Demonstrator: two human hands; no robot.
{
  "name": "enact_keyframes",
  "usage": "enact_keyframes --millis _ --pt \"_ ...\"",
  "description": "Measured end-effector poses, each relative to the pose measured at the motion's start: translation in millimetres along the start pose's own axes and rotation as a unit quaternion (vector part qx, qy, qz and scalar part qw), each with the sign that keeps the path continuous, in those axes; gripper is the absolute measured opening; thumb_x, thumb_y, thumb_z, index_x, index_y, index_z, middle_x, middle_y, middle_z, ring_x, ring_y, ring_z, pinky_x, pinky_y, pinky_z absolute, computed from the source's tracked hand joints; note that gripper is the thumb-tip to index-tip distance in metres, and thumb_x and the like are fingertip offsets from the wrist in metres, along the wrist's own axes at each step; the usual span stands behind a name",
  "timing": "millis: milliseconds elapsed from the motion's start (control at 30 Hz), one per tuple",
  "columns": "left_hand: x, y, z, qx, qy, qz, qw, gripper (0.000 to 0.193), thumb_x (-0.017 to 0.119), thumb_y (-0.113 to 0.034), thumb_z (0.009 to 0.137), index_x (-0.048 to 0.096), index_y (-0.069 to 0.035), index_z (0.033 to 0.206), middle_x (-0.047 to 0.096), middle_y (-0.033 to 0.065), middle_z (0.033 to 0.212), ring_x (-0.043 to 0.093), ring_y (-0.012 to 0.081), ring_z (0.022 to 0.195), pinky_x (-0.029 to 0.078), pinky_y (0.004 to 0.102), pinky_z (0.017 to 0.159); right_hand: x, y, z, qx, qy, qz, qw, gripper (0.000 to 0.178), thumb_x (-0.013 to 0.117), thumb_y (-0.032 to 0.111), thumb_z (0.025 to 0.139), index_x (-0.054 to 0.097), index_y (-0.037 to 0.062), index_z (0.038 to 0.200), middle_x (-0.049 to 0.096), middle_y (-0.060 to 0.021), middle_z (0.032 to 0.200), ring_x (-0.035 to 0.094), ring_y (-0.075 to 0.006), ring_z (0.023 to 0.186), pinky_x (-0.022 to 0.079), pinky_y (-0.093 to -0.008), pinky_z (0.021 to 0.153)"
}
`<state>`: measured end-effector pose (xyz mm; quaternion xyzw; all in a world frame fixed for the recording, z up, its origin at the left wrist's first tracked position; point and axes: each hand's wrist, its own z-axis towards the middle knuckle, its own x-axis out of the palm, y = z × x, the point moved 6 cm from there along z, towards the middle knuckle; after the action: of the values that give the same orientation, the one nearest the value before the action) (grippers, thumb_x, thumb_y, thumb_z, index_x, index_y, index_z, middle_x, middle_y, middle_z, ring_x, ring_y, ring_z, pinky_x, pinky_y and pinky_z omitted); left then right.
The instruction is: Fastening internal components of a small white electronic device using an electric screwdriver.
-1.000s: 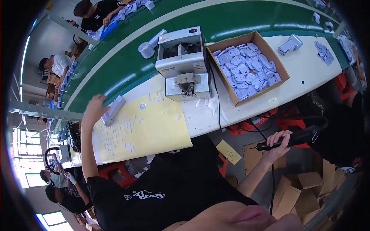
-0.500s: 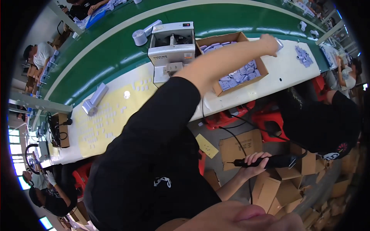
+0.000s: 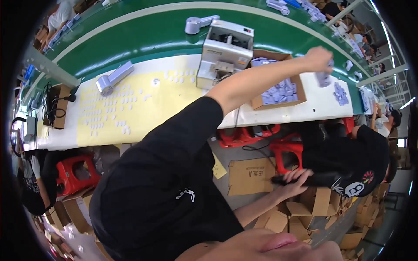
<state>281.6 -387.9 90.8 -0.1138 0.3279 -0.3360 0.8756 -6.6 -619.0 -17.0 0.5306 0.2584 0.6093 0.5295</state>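
Note:
My left arm reaches across the bench, and my left hand (image 3: 319, 60) is closed on a pale purple plastic housing (image 3: 323, 78), blurred, that hangs from the fingers above the white bench top. Below the bench edge, my right hand (image 3: 296, 182) wraps round a black electric screwdriver (image 3: 326, 179), held roughly level and smeared by motion. Under my left forearm stands a cardboard box (image 3: 299, 89) full of small pale purple plastic parts (image 3: 281, 92). A loose heap of similar parts (image 3: 340, 94) lies beyond my left hand.
A grey screw feeder (image 3: 224, 52) stands left of the box. Rows of small white pieces cover a yellow sheet (image 3: 150, 117), with a purple handled housing (image 3: 114, 78) at its far edge. Another housing (image 3: 193, 25) rests on the green conveyor (image 3: 143, 39). A co-worker (image 3: 348, 152) sits at right.
My left hand has shifted right, and the housing now hangs lower and shows more. The view has turned, moving the bench in the picture. My right hand still grips the screwdriver.

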Motion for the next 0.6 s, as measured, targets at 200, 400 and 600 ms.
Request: enact_keyframes --millis 200,400,600 --pt "-255 -44 -91 -0.063 -0.337 -0.255 0.904 0.032 0.073 -0.023 0.068 0.057 0.000 0.085 0.059 0.0083 0.071 0.056 0.0118 0.066 0.046 0.0259 0.062 122 -29 109 0.031 0.168 -0.270 0.948 0.016 0.066 0.014 0.082 0.055 0.0030 0.077 0.042 0.0015 0.053 0.035 -0.0057 0.037 0.028 -0.0226 0.036" --pt "-350 -63 -240 -0.004 -0.496 -0.293 0.817 0.039 0.067 -0.029 0.078 0.047 -0.005 0.101 0.057 0.0064 0.076 0.056 0.0149 0.067 0.046 0.0260 0.070 180 -82 165 -0.100 0.355 -0.528 0.765 0.026 0.072 0.014 0.069 0.062 -0.0002 0.088 0.062 -0.0094 0.065 0.060 -0.0207 0.056 0.045 -0.0320 0.054" --pt "-317 -54 -303 -0.244 -0.167 -0.283 0.913 0.038 0.073 -0.017 0.073 0.046 -0.006 0.099 0.055 0.0037 0.074 0.055 0.0122 0.067 0.045 0.0259 0.066 196 -107 169 -0.141 0.424 -0.684 0.576 0.039 0.072 0.017 0.065 0.060 0.0017 0.098 0.065 -0.0192 0.082 0.062 -0.0365 0.080 0.048 -0.0426 0.069"
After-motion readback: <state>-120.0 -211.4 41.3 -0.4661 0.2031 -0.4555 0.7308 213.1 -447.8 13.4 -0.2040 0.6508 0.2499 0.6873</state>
